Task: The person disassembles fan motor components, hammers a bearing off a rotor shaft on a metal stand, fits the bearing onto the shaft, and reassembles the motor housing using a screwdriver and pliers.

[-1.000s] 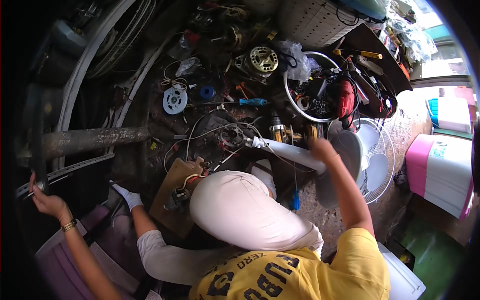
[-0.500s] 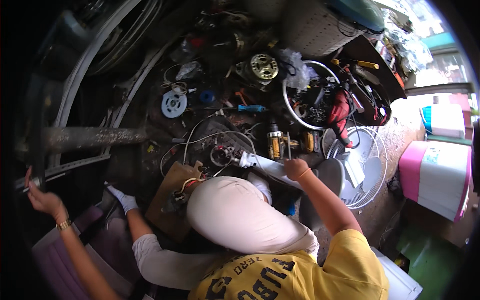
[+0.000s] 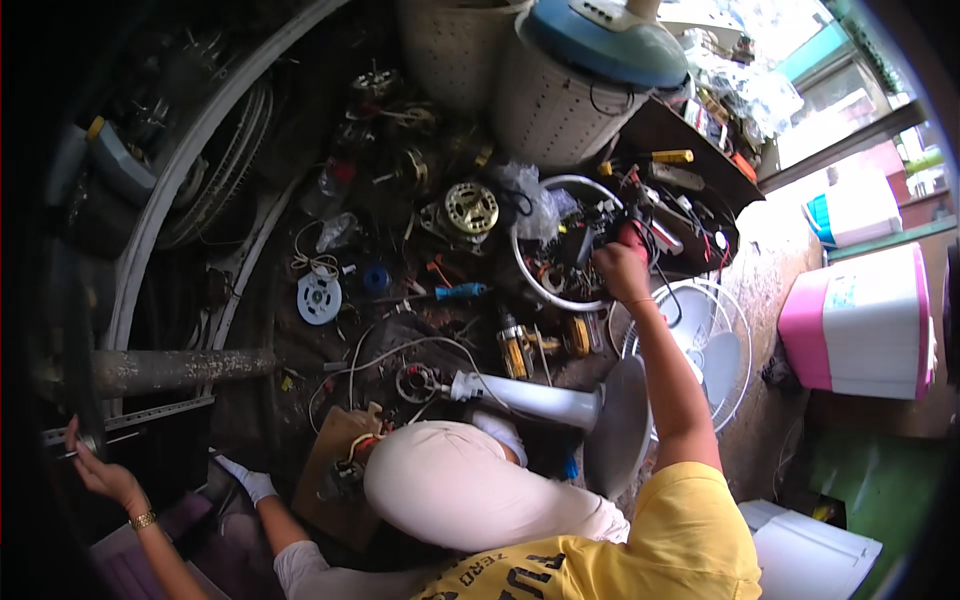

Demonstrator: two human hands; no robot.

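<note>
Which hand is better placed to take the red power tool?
Likely the right hand: it is at the red power tool, while the left hand is far off to the left.

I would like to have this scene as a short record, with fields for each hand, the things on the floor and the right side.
Left hand: at a small shiny piece; grip unclear
Right hand: at the red tool, by the round tray; grip unclear
On floor: white post with round base, yellow-and-black drill, blue-handled screwdriver
Right side: pink-and-white box
</note>
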